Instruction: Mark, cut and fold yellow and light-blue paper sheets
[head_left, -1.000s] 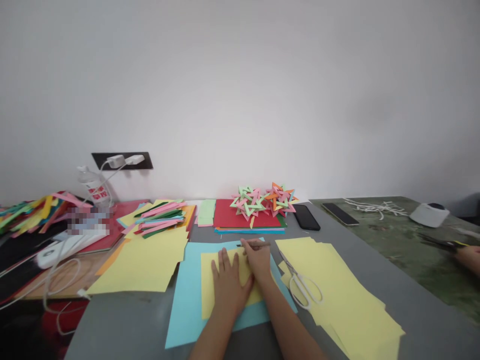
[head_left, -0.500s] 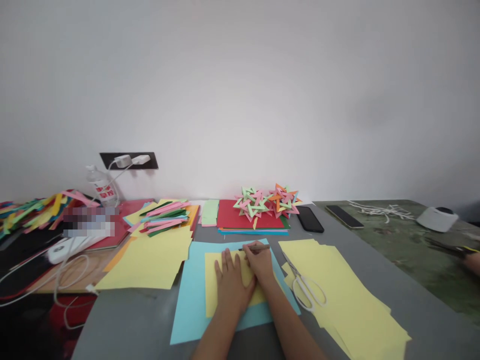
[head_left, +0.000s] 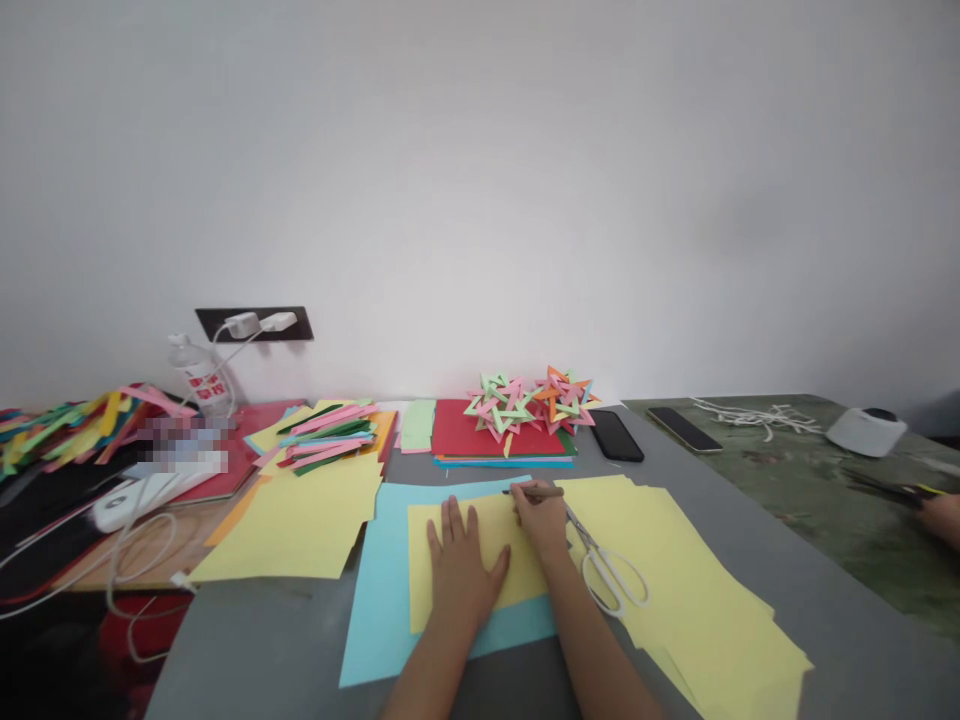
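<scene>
1. Sheet (head_left: 491, 525), yellow, lying flat upon a larger blue paper (head_left: 379, 600) at the near middle of the grey tabletop (head_left: 232, 640).
2. Left hand (head_left: 459, 565): palm down on the sheet, grip spread, thumb held well out from the fingers.
3. Right hand (head_left: 541, 520): grip pinching a pen (head_left: 552, 491), which points leftward near the far edge of the sheet; whether its tip touches the paper cannot be told.
4. Scissors (head_left: 592, 543), white-handled, lying just right of the right hand, partly over a yellow stack (head_left: 697, 590).
5. Beyond the blue paper, a red-topped stack (head_left: 454, 430) bearing two paper stars (head_left: 501, 408), one mostly green and pink, the other orange, pink and green; a black phone (head_left: 617, 436) lies beside it.
6. Left of centre, coloured strips (head_left: 330, 440) heaped on further papers.
7. At the right margin, a co-worker's hand (head_left: 943, 518), partly cut off by the frame, near a dark tool.
</scene>
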